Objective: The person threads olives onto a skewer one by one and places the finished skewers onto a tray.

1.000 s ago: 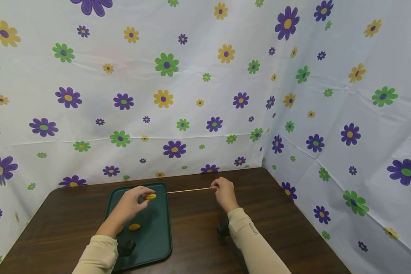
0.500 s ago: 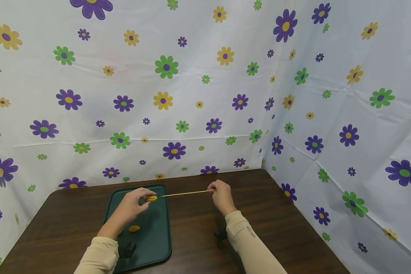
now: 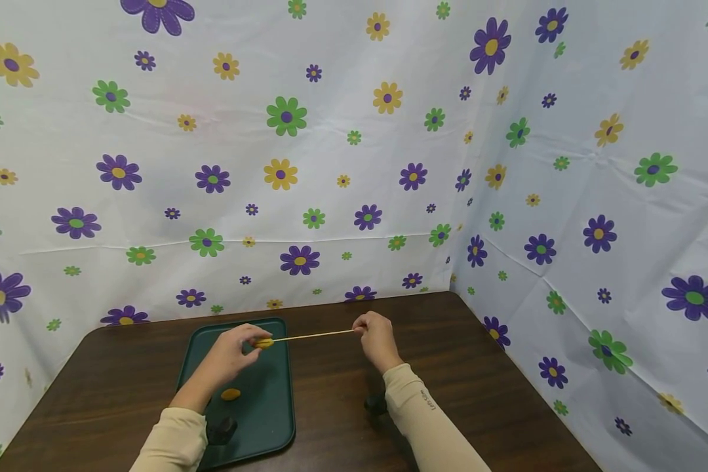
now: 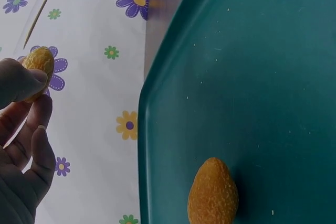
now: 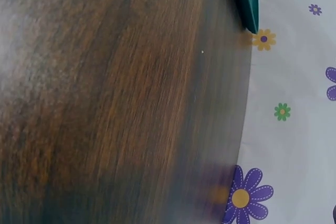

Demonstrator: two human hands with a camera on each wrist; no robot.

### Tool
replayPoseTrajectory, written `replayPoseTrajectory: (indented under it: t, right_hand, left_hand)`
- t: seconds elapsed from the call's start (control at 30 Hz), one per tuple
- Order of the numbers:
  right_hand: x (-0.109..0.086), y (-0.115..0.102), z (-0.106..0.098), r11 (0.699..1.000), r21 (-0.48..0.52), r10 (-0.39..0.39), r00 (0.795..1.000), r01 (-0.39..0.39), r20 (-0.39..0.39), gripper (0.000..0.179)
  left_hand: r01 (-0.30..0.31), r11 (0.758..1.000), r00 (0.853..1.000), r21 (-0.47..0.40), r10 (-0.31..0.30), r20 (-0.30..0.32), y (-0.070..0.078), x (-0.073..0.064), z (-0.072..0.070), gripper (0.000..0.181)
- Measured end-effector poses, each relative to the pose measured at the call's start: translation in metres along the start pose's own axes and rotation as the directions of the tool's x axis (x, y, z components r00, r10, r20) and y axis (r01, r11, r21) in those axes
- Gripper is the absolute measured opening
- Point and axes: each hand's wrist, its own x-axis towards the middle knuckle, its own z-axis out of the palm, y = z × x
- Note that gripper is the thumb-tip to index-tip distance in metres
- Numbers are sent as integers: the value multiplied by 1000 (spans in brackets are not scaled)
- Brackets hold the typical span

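Observation:
My left hand [image 3: 227, 351] pinches a golden-brown oval food piece [image 4: 41, 66] between thumb and fingers above the green tray [image 3: 268, 419]. My right hand [image 3: 377, 337], over the table to the tray's right, pinches the far end of a thin wooden skewer [image 3: 314, 336]. The skewer lies nearly level and points left, its tip at the piece's right side. In the left wrist view a small gap shows between the skewer's tip and the piece. Another oval piece [image 3: 231, 394] lies on the tray below my left hand. The right wrist view does not show my right hand.
Under the tray is a dark wood-grain table [image 3: 342, 400]. A white flower-print cloth [image 3: 330, 151] hangs behind the table and along its right side. Small crumbs dot the tray. A black wrist device [image 3: 221, 431] sits at my left wrist, low over the tray.
My right hand has moved left with the skewer, bringing its tip up to the held piece. My left hand has shifted slightly right. A piece partly seen beside my left wrist is now hidden.

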Motion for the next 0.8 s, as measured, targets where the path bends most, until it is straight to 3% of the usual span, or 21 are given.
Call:
replayPoseTrajectory:
  t: [0.53, 0.8]
  right_hand:
    - [-3, -1, 2, 998, -60, -23, 1000, 22, -6, 17]
    - [-4, -3, 2, 990, -131, -60, 998, 57, -17, 20]
  left_hand:
    - [-15, 1000, 1000, -6, 15, 1, 1, 1, 4, 31]
    - [14, 1000, 1000, 1, -14, -3, 2, -2, 5, 31]
